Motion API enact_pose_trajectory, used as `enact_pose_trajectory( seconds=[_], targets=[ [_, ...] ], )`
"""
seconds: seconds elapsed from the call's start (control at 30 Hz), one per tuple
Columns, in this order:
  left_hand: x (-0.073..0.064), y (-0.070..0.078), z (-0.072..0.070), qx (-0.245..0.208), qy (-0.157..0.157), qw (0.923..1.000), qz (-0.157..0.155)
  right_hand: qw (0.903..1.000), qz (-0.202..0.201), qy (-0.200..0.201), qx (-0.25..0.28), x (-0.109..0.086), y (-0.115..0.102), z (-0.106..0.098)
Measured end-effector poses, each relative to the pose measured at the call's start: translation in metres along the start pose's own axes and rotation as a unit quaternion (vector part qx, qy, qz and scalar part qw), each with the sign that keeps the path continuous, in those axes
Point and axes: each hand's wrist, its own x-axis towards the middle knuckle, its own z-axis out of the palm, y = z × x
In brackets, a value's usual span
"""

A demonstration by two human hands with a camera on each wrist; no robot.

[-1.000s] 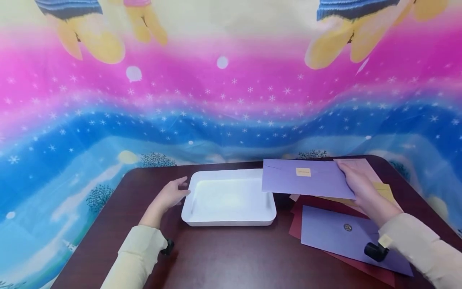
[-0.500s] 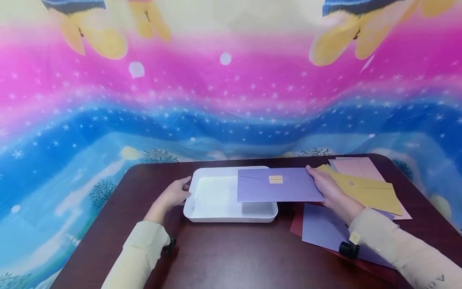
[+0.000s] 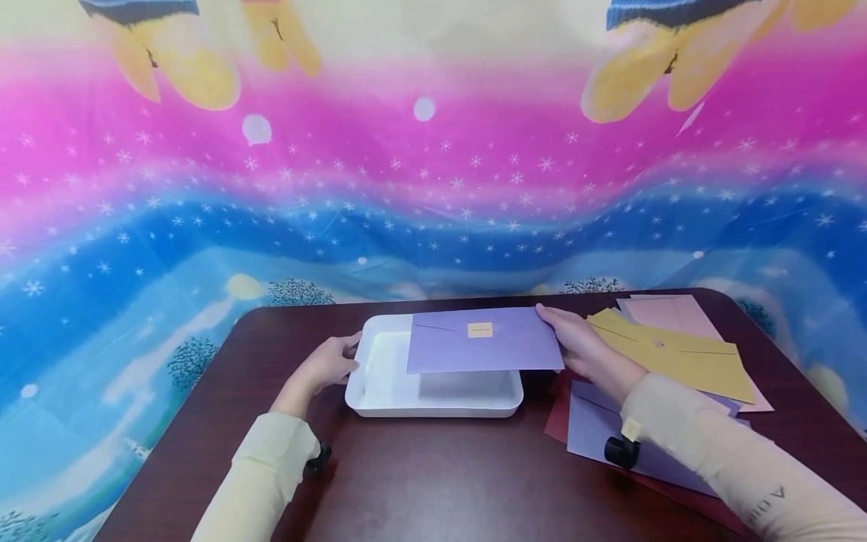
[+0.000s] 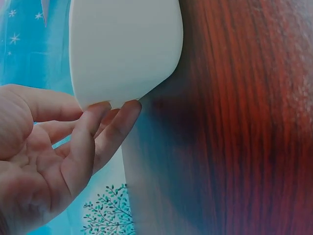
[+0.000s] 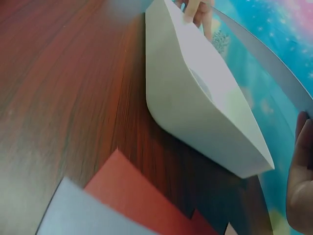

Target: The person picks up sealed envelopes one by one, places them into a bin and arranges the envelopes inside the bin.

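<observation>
My right hand (image 3: 584, 345) pinches the right end of a light purple envelope (image 3: 443, 342) with a small cream label. That envelope hangs over the right part of a white tray (image 3: 379, 376) and casts a shadow into it. In the right wrist view, its edge (image 5: 266, 56) runs above the tray, seen nearly side-on. At the tray's left end, my left hand (image 3: 328, 363) holds the side wall. The left wrist view shows the bent fingers (image 4: 83, 142) touching the wall of the tray (image 4: 127, 49).
Loose envelopes lie on the right of the dark wood table (image 3: 420, 482): a yellow one (image 3: 684, 354), a pale pink one (image 3: 680, 312), a purple one (image 3: 592, 421) and a dark red one (image 3: 558, 414). A printed cloth (image 3: 433, 188) hangs behind the table.
My right hand has carried the purple envelope leftward from above the pile to over the tray, uncovering the yellow envelope. The left hand has stayed at the tray's left end.
</observation>
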Motion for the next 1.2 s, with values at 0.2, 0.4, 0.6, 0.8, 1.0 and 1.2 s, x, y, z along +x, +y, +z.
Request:
enact_pose_trajectory(
  seconds=[0.2, 0.4, 0.6, 0.8, 1.0, 1.2],
  targets=[
    [-0.001, 0.000, 0.000, -0.007, -0.004, 1.0000, -0.006, 0.9995, -0.007, -0.017, 0.025, 0.006, 0.002, 0.020],
    [-0.001, 0.001, 0.000, -0.013, -0.002, 0.9999, -0.005, 0.9987, -0.005, -0.038, 0.032, 0.009, 0.004, 0.036],
    [0.000, -0.001, -0.001, -0.021, -0.004, 0.9997, -0.011, 0.9970, -0.005, -0.049, 0.060, 0.014, 0.006, 0.045],
    [0.003, -0.001, 0.000, -0.015, -0.002, 0.9998, -0.015, 0.9966, -0.002, -0.060, 0.056, 0.015, 0.008, 0.052],
    [0.002, 0.000, -0.001, -0.013, -0.004, 0.9999, -0.010, 0.9957, 0.008, -0.080, 0.046, 0.016, 0.010, 0.059],
    [0.001, 0.001, -0.001, -0.017, -0.003, 0.9998, -0.008, 0.9946, 0.014, -0.096, 0.037, 0.016, 0.008, 0.057]
  ],
)
